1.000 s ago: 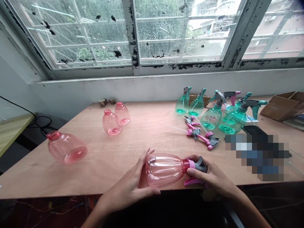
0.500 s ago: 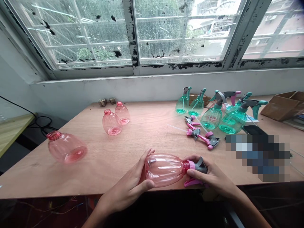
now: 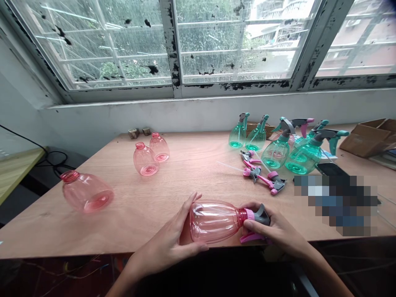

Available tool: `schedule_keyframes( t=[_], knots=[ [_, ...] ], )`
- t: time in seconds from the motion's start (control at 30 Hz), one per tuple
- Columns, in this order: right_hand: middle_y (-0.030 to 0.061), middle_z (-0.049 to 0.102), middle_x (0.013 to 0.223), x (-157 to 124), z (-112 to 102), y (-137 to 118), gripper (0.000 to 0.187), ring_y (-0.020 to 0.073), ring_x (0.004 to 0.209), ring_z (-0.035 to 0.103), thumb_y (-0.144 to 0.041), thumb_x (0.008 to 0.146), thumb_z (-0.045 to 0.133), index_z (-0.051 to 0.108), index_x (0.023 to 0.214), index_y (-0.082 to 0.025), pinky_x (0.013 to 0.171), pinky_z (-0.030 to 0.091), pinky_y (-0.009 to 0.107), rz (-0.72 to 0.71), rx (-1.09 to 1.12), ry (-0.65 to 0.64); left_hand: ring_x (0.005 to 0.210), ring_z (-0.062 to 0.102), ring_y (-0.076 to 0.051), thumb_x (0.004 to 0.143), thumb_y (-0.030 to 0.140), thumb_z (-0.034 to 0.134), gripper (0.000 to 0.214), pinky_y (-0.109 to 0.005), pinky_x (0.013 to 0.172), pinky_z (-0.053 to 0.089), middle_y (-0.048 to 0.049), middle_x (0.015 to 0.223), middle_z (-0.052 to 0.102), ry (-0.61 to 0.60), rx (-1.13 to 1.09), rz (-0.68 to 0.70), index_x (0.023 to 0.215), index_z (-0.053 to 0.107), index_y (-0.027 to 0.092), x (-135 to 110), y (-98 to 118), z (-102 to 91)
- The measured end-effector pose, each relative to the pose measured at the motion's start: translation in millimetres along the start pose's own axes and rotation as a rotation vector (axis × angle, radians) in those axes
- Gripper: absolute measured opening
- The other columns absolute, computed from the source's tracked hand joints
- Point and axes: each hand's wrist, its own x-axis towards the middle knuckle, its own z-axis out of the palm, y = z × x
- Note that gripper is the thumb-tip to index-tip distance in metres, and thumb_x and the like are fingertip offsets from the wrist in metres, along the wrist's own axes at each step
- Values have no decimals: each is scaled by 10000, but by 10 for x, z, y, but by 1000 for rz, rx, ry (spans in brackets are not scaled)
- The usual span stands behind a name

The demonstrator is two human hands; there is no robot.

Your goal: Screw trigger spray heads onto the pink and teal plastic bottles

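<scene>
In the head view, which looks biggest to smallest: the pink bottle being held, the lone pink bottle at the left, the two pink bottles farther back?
1. the held pink bottle
2. the lone pink bottle
3. the two far pink bottles, alike, so tied
Nearness to the camera may explain all of it.

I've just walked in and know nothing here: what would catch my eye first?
A pink spray bottle is held sideways at the table's near edge, the left hand gripping its base, the right hand on its trigger head. Green spray bottles cluster at the back right; three capless pink bottles sit left.
</scene>
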Motion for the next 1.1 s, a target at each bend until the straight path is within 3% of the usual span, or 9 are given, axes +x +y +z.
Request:
schedule_keyframes(
  t=[0.17,0.4,0.9,1.1],
  knots=[
    [15,711,899,0,19,-18,360,218,810,713,-476,874,740,658,1090,-200,731,580,307,30,21,2,1541,154,-323,915,502,709,1009,-506,1261,182,-32,1697,109,2,0,0,1598,-22,380,-8,-18,1],
    [7,719,873,5,16,-30,367,218,813,728,-471,871,747,653,1096,-197,733,585,304,53,58,-8,1544,149,-300,1008,588,492,791,-482,1266,167,-2,1696,118,1,-35,-1,1604,19,371,-11,-39,-5],
    [8,712,892,14,4,15,351,211,799,716,-467,874,745,662,1086,-200,721,566,294,26,29,-13,1535,174,-330,995,539,560,792,-506,1259,183,-30,1687,165,13,-43,-21,1606,93,350,2,-7,-12],
    [1,703,889,8,3,14,359,208,817,706,-469,870,750,656,1095,-205,735,565,294,34,52,-13,1537,173,-322,948,501,663,919,-510,1259,191,-33,1690,148,0,-85,-38,1604,33,368,2,-8,-19]
  ],
)
